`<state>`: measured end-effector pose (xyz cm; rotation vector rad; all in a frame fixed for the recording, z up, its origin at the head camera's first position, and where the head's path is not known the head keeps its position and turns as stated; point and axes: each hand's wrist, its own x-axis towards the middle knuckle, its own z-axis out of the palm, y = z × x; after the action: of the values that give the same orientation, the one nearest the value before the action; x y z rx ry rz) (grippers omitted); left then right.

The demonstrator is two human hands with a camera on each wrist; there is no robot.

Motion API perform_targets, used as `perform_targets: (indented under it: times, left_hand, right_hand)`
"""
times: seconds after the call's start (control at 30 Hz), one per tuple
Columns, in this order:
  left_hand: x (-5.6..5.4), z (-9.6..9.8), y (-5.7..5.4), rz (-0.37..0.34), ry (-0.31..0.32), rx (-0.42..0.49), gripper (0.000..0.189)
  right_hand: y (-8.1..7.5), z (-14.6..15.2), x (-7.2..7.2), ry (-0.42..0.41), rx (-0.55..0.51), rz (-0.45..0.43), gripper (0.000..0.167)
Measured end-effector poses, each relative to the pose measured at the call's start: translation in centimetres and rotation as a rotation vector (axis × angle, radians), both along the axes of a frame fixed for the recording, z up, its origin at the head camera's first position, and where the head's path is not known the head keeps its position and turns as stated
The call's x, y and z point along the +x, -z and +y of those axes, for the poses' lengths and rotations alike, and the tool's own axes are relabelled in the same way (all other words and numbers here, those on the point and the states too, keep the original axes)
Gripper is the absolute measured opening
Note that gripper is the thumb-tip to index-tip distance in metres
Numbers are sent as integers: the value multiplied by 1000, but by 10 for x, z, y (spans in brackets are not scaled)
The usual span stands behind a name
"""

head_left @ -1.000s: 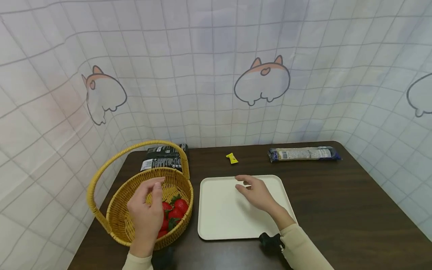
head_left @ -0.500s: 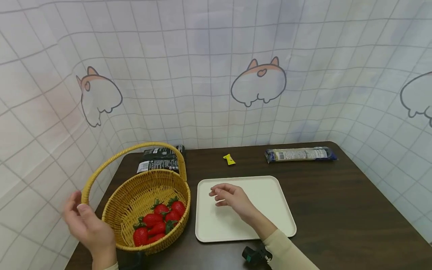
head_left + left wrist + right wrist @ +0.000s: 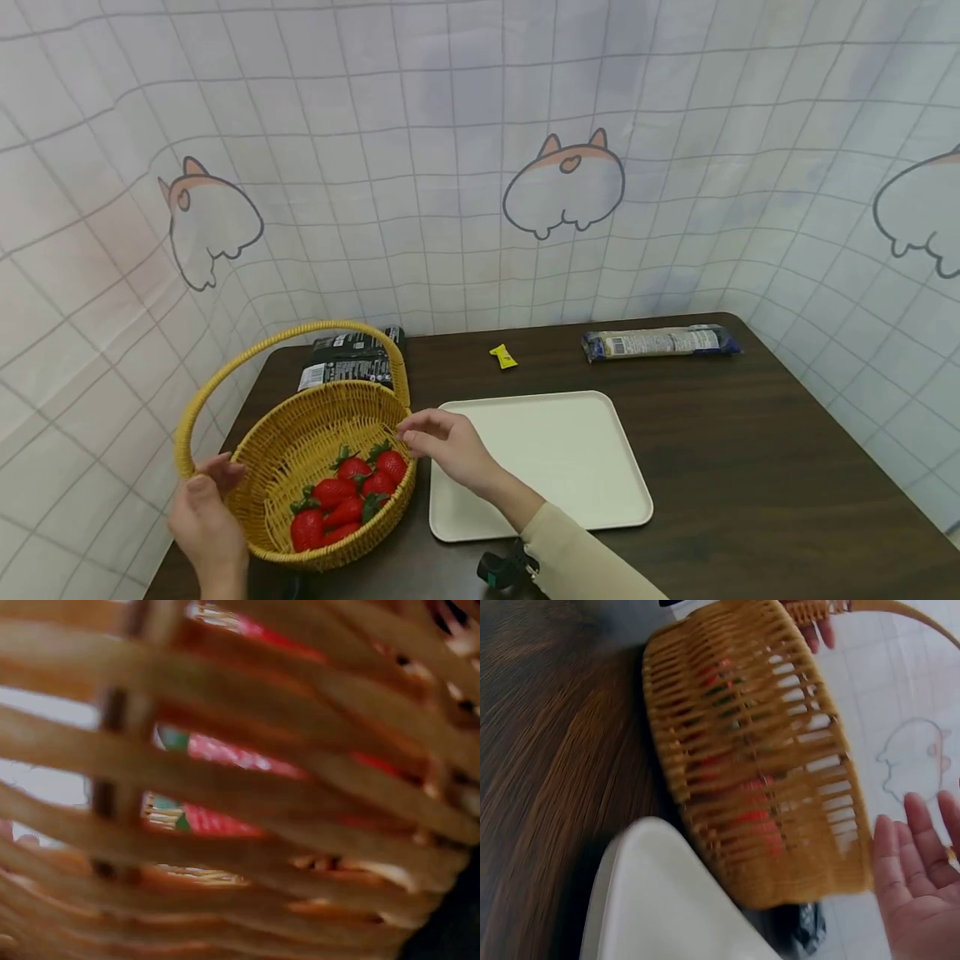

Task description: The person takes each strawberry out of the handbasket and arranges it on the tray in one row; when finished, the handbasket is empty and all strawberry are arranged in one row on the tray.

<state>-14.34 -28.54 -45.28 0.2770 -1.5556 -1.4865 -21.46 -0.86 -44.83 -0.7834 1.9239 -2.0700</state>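
Observation:
In the head view a yellow wicker basket point(image 3: 300, 425) with a tall arched handle stands at the left of the table. Several red strawberries point(image 3: 333, 492) with green leaves lie in it. My left hand point(image 3: 210, 525) is at the basket's left rim by the handle's base, its fingers reaching past the rim; whether it touches is unclear. The left wrist view shows the woven wall point(image 3: 225, 787) very close. My right hand point(image 3: 453, 450) is near the right rim, above the tray's corner. In the right wrist view its fingers point(image 3: 922, 847) are extended beside the rim.
A cream tray point(image 3: 555, 450) lies right of the basket. Behind are a black package point(image 3: 348, 358), a small yellow wrapped piece point(image 3: 503, 357) and a long clear-and-blue packet point(image 3: 660, 342). A grid-patterned cloth point(image 3: 420, 208) hangs behind the dark table point(image 3: 720, 442).
My left hand has moved from above the basket out to its left side, then in to the left rim. My right hand has moved left from over the tray to the basket's right rim.

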Motion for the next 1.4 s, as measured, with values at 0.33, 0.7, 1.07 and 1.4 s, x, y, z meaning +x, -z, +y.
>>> perform_targets:
  times: [0.33,0.7,1.07,1.4]
  left_hand:
    - [4,-7,9,-411,-214,-136,49]
    - [5,-9,16,-443,-230,-147,49]
    - [4,-8,9,-422,-237,-192,46]
    - [5,-6,5,-436,-248,-194,44]
  right_hand:
    - [-10,-50,0,-204,71,210,23]
    - [-9,-88,-10,-266,257,210,23]
    - [-2,-90,-16,-210,466,193,22]
    - [-3,-93,-16,-268,580,214,20]
